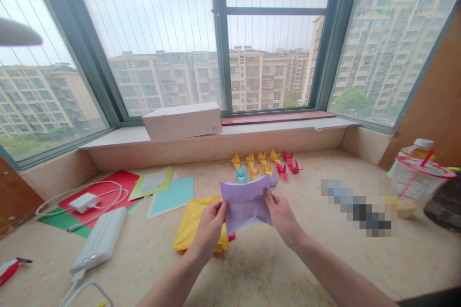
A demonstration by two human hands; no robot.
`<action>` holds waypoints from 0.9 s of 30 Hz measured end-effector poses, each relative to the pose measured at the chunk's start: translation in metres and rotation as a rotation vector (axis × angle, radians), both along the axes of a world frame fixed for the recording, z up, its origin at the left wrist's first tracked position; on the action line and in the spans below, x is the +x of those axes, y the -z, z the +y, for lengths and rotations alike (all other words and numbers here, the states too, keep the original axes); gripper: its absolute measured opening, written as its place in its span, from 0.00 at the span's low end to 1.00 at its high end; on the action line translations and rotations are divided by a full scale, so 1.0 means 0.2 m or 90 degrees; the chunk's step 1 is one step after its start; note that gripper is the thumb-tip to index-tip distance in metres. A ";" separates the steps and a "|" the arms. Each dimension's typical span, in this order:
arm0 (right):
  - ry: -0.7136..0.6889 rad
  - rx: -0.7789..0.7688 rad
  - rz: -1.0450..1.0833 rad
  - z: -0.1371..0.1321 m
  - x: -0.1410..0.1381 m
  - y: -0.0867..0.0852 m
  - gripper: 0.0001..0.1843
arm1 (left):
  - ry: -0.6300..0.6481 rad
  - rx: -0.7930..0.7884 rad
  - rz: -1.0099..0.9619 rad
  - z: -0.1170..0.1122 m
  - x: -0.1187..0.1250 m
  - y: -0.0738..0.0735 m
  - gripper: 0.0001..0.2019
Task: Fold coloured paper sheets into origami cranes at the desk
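A creased sheet of purple paper [248,205] is stretched between my two hands, above the stone ledge. My left hand [212,223] pinches its left edge, and my right hand [283,216] grips the right edge between thumb and fingers. Under and behind my left hand lies a stack of yellow paper [190,220], with a bit of red showing beneath. Just beyond the sheet stand several folded paper cranes: yellow cranes [274,155], red cranes [282,171] and a light blue crane [241,174]. A small purple folded piece [272,181] is partly hidden by the sheet.
To the left lie red paper [104,195], blue paper [175,195], a white charger [84,202] with cable and a power bank [101,237]. A white box [183,122] rests on the windowsill. A plastic cup [414,187] with a red straw stands right, beside a bottle [422,148].
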State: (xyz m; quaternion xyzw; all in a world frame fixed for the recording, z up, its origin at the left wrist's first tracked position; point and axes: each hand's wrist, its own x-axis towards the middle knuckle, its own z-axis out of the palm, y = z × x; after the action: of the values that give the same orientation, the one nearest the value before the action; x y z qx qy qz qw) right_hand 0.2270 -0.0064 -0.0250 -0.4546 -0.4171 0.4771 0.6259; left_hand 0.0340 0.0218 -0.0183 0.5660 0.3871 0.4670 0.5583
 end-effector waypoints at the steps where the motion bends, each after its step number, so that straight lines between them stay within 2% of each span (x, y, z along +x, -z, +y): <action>1: 0.005 -0.007 0.002 0.00 0.00 0.00 0.37 | 0.009 -0.020 -0.010 0.00 0.00 0.01 0.24; 3: 0.022 -0.014 -0.011 0.00 0.00 -0.01 0.36 | 0.004 -0.008 -0.005 0.00 0.01 0.02 0.23; 6: 0.026 -0.003 -0.093 0.00 0.03 -0.01 0.33 | -0.082 0.155 0.088 0.01 -0.01 0.04 0.22; 10: -0.108 0.023 -0.284 -0.01 0.07 -0.02 0.24 | -0.197 0.461 0.340 0.04 -0.06 0.04 0.30; 13: -0.191 0.011 -0.356 -0.03 0.10 -0.04 0.18 | -0.144 0.576 0.480 0.04 -0.09 0.03 0.25; 16: -0.199 0.016 -0.385 -0.05 0.10 -0.05 0.14 | -0.023 0.584 0.522 0.01 -0.07 0.03 0.19; 20: -0.206 -0.002 -0.375 -0.05 0.09 -0.07 0.13 | 0.061 0.499 0.552 -0.03 -0.05 0.01 0.10; 23: -0.178 0.005 -0.363 -0.04 0.09 -0.06 0.17 | 0.065 0.474 0.562 -0.04 -0.05 0.00 0.09; 27: -0.159 0.044 -0.342 -0.03 0.11 -0.05 0.24 | 0.045 0.453 0.512 -0.02 -0.05 0.00 0.12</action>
State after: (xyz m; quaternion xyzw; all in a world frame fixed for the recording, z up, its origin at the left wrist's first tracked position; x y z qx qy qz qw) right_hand 0.2488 -0.0122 -0.0142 -0.4882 -0.6362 0.3989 0.4448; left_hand 0.0237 0.0184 -0.0182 0.8672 0.3690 0.2963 0.1549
